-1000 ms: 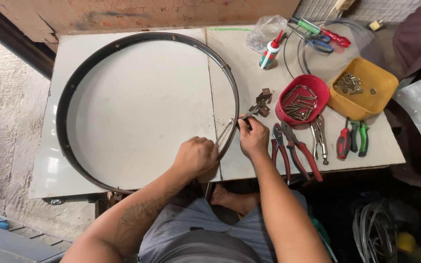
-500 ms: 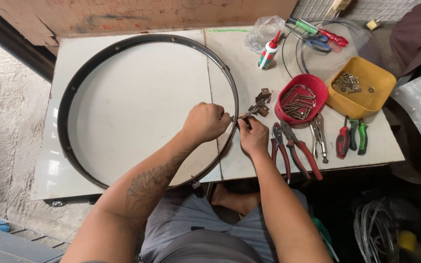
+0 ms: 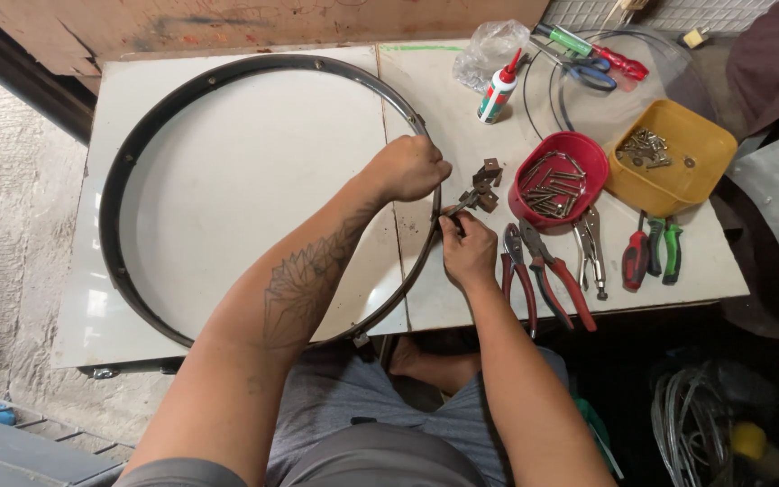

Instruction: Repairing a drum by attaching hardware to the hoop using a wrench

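- Left hand (image 3: pixel 409 168): fingers curled closed over the right-hand rim of the black metal hoop (image 3: pixel 128 171), which lies flat on the white table (image 3: pixel 462 289).
- Right hand (image 3: pixel 467 249): fingertips pinch a small metal bracket (image 3: pixel 472 197) against the hoop.
- Just beside: red-handled pliers (image 3: pixel 534 271), red bowl of screws (image 3: pixel 559 177).

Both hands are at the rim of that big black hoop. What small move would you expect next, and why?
Probably seating the small metal bracket against the hoop. The left hand grips the rim right there, the right hand pinches a thin tool or fastener at the bracket, and more brackets lie beside it. Exact contact is too small to tell.
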